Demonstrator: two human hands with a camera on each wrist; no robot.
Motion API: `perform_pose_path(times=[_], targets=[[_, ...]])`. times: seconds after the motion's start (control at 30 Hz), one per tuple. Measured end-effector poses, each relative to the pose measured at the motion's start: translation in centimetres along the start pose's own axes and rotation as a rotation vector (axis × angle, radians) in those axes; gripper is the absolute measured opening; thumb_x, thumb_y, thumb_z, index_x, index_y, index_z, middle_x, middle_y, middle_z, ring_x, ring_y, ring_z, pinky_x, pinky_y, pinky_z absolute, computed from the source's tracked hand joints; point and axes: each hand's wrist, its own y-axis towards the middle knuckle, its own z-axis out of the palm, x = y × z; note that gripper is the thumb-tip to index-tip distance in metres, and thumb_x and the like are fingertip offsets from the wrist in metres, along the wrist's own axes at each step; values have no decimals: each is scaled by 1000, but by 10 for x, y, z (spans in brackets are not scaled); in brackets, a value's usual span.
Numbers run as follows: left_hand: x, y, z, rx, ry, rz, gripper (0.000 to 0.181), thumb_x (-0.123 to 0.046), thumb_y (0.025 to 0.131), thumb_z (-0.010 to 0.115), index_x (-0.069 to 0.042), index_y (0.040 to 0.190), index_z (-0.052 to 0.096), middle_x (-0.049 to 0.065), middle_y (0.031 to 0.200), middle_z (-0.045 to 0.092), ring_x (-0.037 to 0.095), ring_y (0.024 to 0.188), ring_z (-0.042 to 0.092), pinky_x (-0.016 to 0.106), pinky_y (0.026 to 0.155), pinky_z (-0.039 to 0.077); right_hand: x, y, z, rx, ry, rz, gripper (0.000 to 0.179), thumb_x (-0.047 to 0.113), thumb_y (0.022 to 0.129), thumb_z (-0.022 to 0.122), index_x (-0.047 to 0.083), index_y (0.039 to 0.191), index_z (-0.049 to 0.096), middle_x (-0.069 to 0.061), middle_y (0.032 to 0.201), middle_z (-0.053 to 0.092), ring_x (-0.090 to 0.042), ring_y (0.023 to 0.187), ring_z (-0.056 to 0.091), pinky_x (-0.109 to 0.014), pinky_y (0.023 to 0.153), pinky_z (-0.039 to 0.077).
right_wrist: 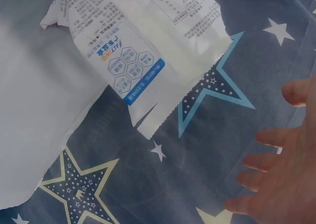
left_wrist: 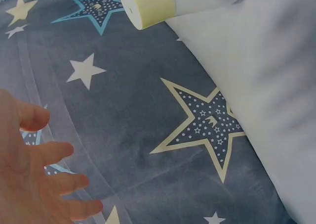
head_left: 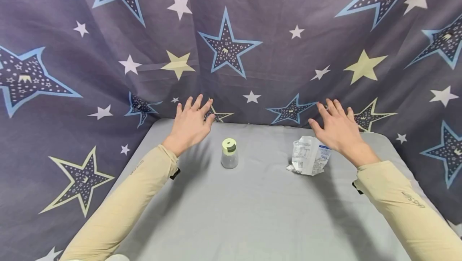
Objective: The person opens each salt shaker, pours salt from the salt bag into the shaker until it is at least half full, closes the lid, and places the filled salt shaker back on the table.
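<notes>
My left hand (head_left: 193,125) hovers with spread fingers over the far left of the table and holds nothing. To its right stands a small clear bottle (head_left: 229,159) with a yellow-green cap (head_left: 228,144); the left wrist view shows that cap (left_wrist: 154,6) at its top edge. My right hand (head_left: 338,130) is raised on the other side, its fingers apart and the palm bare. Just left of and below it, a crumpled white plastic packet (head_left: 308,156) with printed text stands on the table. In the right wrist view the packet (right_wrist: 143,41) shows a torn corner and a blue printed band.
A grey cloth covers the table (head_left: 245,213). Behind and at both sides hangs a dark curtain (head_left: 274,64) with stars, close to the table's far edge. A white rounded thing (head_left: 117,257) peeks in at the bottom left, beside the left sleeve.
</notes>
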Motion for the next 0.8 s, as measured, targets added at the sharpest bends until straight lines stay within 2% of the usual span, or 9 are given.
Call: perform_pose_path(times=[0.2,0.33,0.57,0.8], targets=[[0,0,-2,-8,20,4,59,-45,110,42,-21,164,39,16,171,26,47,155,20,70,120,13,4,1,-1,4,-4,-11,77,54,110,40,-1,162,32,-32,168,20,-49,156,9,-75,118,5],[1,-2,-2,9,25,3,60,-46,110,40,-21,165,38,16,171,25,47,155,19,71,120,11,6,1,0,23,-4,-5,77,53,110,40,-2,163,31,-32,168,19,-49,157,8,-74,118,5],[1,-3,-4,-17,28,10,60,-44,110,41,-21,165,38,16,171,26,47,155,20,71,120,12,12,4,-1,13,-15,-18,75,51,110,42,-1,162,33,-32,168,20,-48,157,9,-73,119,6],[2,-7,-3,-4,23,9,59,-43,110,39,-20,165,38,17,171,26,48,154,21,72,120,11,16,4,0,22,-15,-29,74,51,109,43,1,163,32,-31,168,21,-48,157,9,-72,119,6]])
